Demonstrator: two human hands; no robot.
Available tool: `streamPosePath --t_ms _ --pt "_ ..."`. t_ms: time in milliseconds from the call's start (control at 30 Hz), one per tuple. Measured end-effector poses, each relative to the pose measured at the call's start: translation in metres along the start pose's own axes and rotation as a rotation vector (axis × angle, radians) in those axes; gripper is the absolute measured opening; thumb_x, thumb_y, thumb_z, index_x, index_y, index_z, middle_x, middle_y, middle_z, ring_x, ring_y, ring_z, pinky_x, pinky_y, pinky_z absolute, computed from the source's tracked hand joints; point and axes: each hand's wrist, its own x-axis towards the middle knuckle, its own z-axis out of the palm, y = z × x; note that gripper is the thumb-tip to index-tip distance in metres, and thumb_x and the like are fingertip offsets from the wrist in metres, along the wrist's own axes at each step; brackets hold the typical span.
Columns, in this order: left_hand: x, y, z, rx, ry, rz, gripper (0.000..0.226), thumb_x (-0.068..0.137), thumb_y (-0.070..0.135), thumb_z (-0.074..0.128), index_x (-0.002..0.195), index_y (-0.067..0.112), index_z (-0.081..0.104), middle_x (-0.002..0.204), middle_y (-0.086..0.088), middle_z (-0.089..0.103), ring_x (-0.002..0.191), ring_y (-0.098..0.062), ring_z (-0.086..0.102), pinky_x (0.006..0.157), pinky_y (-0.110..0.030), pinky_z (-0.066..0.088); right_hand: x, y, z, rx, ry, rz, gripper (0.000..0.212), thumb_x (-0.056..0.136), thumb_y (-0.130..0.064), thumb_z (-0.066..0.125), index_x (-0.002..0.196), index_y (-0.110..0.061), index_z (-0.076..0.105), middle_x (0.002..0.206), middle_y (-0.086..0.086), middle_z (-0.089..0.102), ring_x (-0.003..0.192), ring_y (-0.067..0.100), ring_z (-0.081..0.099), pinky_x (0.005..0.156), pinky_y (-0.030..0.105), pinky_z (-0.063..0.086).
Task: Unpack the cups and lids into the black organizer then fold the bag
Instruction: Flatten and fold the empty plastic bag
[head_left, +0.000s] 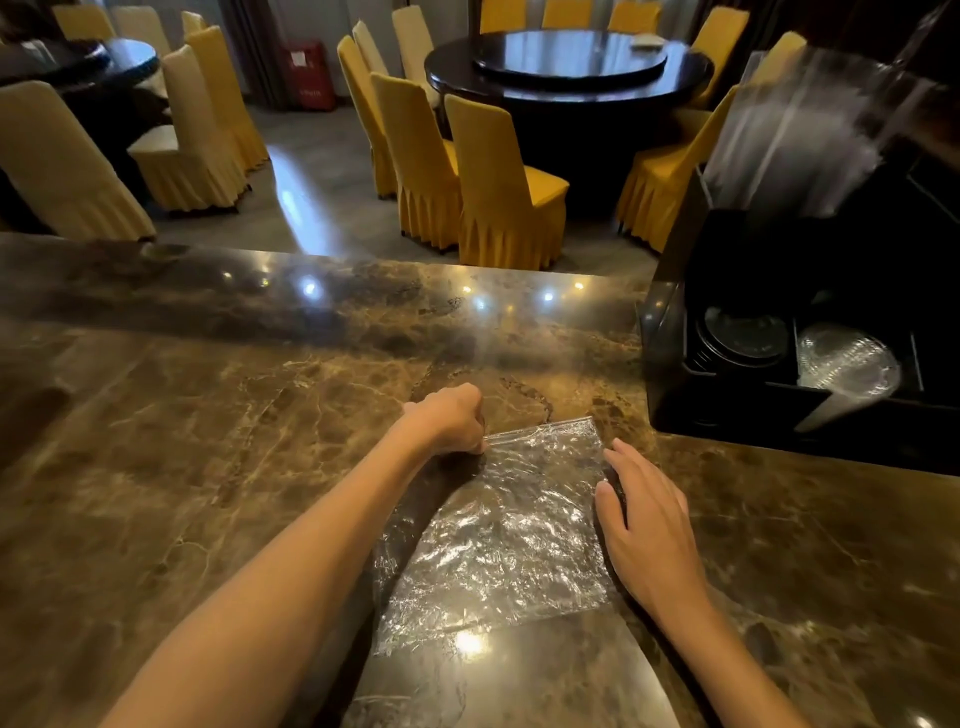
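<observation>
Two bare hands are working on a brown marble table, which is filling the lower part of the head view and reflecting ceiling lights; beyond its far edge, a dining room is showing yellow-covered chairs standing around a dark round table; at the right end of the marble table, the black organizer is standing upright, its front compartments facing the viewer; one compartment is holding a stack of dark lids, and the neighbouring compartment to its right is holding clear cups lying on their side; clear plastic sleeves are rising, tilted, out of the top of the organizer; near the front of the table, between the two forearms, the clear bag is lying flat and crinkled, emptied, well apart from the organizer; its far edge is running straight between the two hands; the left hand is resting at the bag's far left corner, its grip curled closed and pinching that corner against the table; the right hand is lying along the bag's right edge, its grip open, fingers extended and pressing flat on the plastic; both forearms are bare, entering from the bottom of the view.
</observation>
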Motion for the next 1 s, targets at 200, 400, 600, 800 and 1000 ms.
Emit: streamPosePath --t_ms 200,400,600,800,1000 --pt "-0.001 -0.004 -0.005 -0.147 0.01 0.074 0.01 0.085 0.004 0.06 0.076 0.008 0.056 0.076 -0.004 0.061 0.074 -0.02 0.057 0.062 -0.031 0.047 -0.001 -0.003 -0.004 0.075 0.028 0.037 0.036 0.102 -0.022 0.048 0.137 -0.019 0.055 0.142 -0.009 0.051 0.135 0.01 0.042 0.114 0.035 0.027" --pt "-0.017 -0.029 -0.024 -0.481 0.034 0.081 0.016 0.08 -0.008 0.072 0.076 0.006 0.065 0.073 -0.008 0.072 0.068 -0.018 0.068 0.073 -0.037 0.061 -0.007 -0.004 -0.018 0.394 0.339 0.274 0.031 0.098 -0.017 0.05 0.127 -0.024 0.057 0.121 -0.009 0.056 0.106 -0.006 0.052 0.087 0.014 0.038" --pt "-0.038 -0.061 -0.016 -0.638 -0.013 0.009 0.016 0.086 -0.008 0.067 0.08 0.005 0.074 0.063 -0.003 0.073 0.051 -0.011 0.061 0.045 -0.02 0.048 -0.002 -0.017 -0.012 0.421 0.187 0.285 0.034 0.099 -0.016 0.051 0.132 -0.02 0.056 0.122 -0.009 0.053 0.105 -0.017 0.048 0.08 0.001 0.037" --pt "-0.061 -0.082 0.008 -1.064 0.257 -0.012 0.021 0.089 -0.015 0.059 0.083 0.002 0.069 0.075 -0.013 0.068 0.055 -0.016 0.064 0.052 -0.028 0.058 0.012 -0.035 -0.004 0.436 -0.008 0.308 0.051 0.099 -0.026 0.051 0.148 -0.02 0.04 0.148 -0.001 0.045 0.123 0.008 0.048 0.098 0.023 0.042" --pt "-0.077 -0.084 0.028 -1.429 0.384 -0.048 0.016 0.089 -0.012 0.062 0.09 0.002 0.069 0.083 -0.014 0.069 0.065 -0.018 0.064 0.061 -0.027 0.058 0.038 -0.05 -0.001 0.777 -0.252 0.356 0.014 0.091 -0.038 0.063 0.095 -0.028 0.073 0.071 -0.013 0.066 0.069 0.004 0.064 0.072 0.02 0.045"
